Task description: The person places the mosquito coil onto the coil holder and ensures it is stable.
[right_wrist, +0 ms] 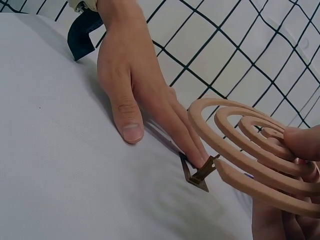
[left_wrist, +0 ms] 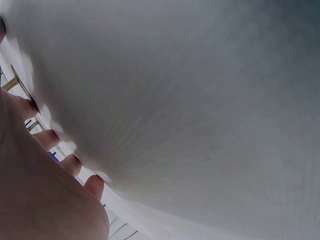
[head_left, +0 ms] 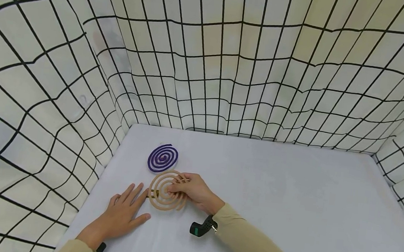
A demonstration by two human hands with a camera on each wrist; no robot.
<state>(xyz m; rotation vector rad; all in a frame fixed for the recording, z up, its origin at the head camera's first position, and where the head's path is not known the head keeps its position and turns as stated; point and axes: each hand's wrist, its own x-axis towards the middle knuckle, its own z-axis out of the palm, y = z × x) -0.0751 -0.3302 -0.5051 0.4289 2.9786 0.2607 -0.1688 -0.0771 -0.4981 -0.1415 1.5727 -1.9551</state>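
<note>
My right hand (head_left: 198, 191) pinches a tan mosquito coil (right_wrist: 260, 189) near its centre, thumb on top and the other fingers underneath. Below the coil, a small brass-coloured metal stand (right_wrist: 202, 174) with a raised tab rests on the white table. The coil's outer end is beside that tab; whether they touch I cannot tell. My left hand (head_left: 122, 215) lies palm down on the table with straight fingers, its index fingertip on the stand's base. In the left wrist view, the left fingertips (left_wrist: 95, 185) press on the cloth. A dark purple mosquito coil (head_left: 162, 158) lies just beyond.
White cloth covers the table (head_left: 290, 199), which extends far to the right. Black netting (head_left: 235, 80) over pale walls encloses the back and both sides. A black wrist device (head_left: 201, 228) sticks out under my right wrist.
</note>
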